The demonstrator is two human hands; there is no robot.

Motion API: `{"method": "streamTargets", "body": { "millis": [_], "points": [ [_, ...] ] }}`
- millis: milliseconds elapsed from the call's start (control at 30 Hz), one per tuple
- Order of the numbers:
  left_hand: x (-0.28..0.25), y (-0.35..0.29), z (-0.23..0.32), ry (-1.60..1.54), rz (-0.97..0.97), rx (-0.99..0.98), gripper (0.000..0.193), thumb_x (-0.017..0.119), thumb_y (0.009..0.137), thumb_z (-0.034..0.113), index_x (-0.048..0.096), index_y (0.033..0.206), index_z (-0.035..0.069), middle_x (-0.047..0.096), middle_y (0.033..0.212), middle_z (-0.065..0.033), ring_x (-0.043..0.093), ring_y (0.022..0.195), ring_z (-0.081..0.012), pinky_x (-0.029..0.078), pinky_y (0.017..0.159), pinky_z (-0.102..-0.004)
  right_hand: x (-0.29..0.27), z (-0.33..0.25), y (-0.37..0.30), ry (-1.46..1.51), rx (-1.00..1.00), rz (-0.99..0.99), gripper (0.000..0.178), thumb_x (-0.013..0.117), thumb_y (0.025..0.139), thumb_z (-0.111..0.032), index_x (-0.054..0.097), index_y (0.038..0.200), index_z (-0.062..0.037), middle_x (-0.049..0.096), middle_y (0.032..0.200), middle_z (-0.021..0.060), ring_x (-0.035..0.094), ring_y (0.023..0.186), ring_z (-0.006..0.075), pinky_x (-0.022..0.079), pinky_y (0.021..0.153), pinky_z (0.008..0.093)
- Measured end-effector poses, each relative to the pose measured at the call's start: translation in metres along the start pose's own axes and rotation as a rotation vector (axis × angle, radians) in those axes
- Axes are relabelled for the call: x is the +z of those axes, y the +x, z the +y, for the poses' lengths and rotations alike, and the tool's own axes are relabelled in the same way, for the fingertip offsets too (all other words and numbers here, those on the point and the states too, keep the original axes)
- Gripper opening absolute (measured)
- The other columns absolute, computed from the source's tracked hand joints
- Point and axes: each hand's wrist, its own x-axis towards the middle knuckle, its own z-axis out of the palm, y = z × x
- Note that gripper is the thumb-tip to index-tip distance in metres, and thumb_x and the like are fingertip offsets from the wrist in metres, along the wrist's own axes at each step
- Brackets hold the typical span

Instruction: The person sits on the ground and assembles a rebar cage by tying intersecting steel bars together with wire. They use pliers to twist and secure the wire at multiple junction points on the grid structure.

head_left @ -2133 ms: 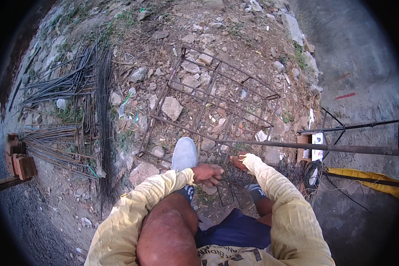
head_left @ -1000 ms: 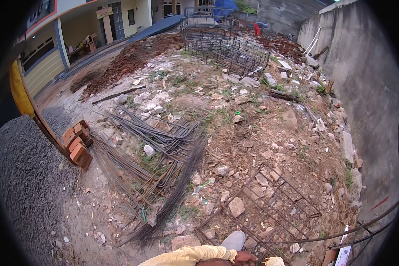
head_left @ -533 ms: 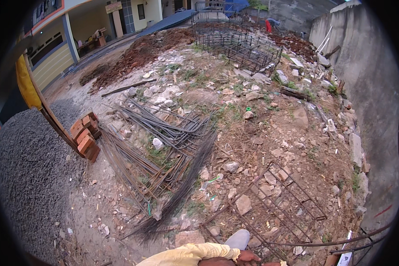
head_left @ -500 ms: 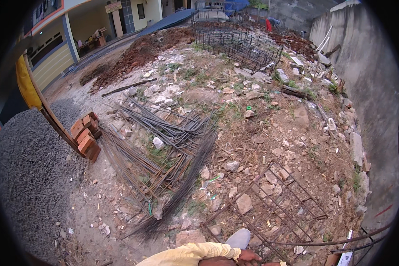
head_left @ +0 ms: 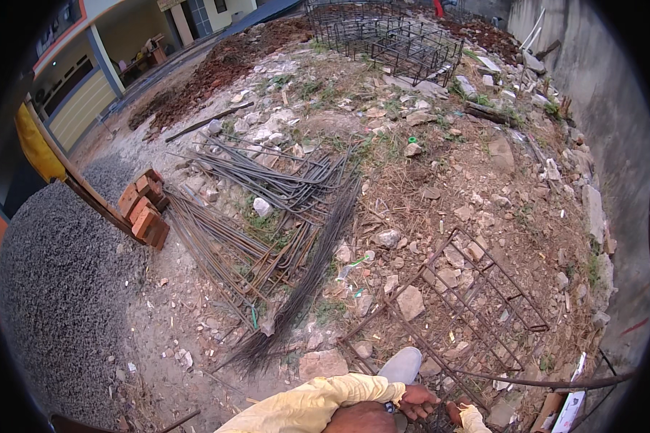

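My left hand, in a pale yellow sleeve, is low in the picture with its fingers curled. Just right of it, my right hand has its fingers pinched together. Both are at the near end of a rusty rebar cage that lies on the rubble. Whatever lies between the fingers is too small to make out. A grey shoe stands on the ground ahead of my left hand. Left of the cage, a long bundle of thin dark wire lies across the ground.
Bent steel bars lie beyond the wire. Red bricks are stacked by a grey gravel heap. More rebar cages stand at the back. A concrete wall runs along the right. Stones and white offcuts litter the ground.
The view has tipped downward, so the ground sits higher in the picture. More of both hands shows, and the fingers appear a little apart from each other. The cage stays on the ground.
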Motion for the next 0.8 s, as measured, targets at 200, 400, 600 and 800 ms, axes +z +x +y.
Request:
{"method": "streamTargets", "body": {
  "millis": [200,400,600,800],
  "points": [
    [0.004,-0.008,0.002,-0.009,-0.009,-0.035,0.049,0.054,0.091,0.045,0.046,0.131,0.017,0.053,0.117,-0.0033,0.055,0.086,-0.0157,0.047,0.077,-0.0370,0.013,0.021,0.017,0.586,0.389,-0.275,0.044,0.053,0.081,-0.036,0.056,0.114,-0.0070,0.062,0.105,0.0230,0.061,0.096,0.0383,0.048,0.083,0.0527],
    [0.010,-0.015,0.010,0.061,0.008,0.002,0.058,0.054,0.090,0.046,0.038,0.137,0.016,0.052,0.117,-0.0045,0.055,0.089,-0.0166,0.048,0.077,-0.0375,0.050,0.075,0.049,0.730,0.736,-0.418,0.054,0.057,0.078,-0.043,0.053,0.119,-0.0075,0.062,0.107,0.0247,0.062,0.096,0.0399,0.049,0.080,0.0532],
    [-0.006,-0.011,-0.009,-0.012,0.005,-0.015,0.053,0.053,0.091,0.045,0.041,0.135,0.016,0.054,0.116,-0.0034,0.056,0.086,-0.0151,0.049,0.074,-0.0373,0.057,0.025,0.048,-0.110,0.578,-0.145,0.049,0.062,0.077,-0.045,0.060,0.105,-0.0053,0.065,0.095,0.0245,0.064,0.087,0.0428,0.052,0.071,0.0437],
    [0.010,-0.023,0.017,0.037,0.032,-0.023,0.053,0.055,0.091,0.044,0.043,0.133,0.015,0.053,0.116,-0.0042,0.056,0.089,-0.0168,0.049,0.077,-0.0387,0.039,0.040,0.086,0.684,0.642,-0.584,0.034,0.065,0.084,-0.044,0.055,0.084,-0.0110,0.057,0.065,0.0073,0.058,0.053,0.0211,0.045,0.047,0.0344]
  ]
}}
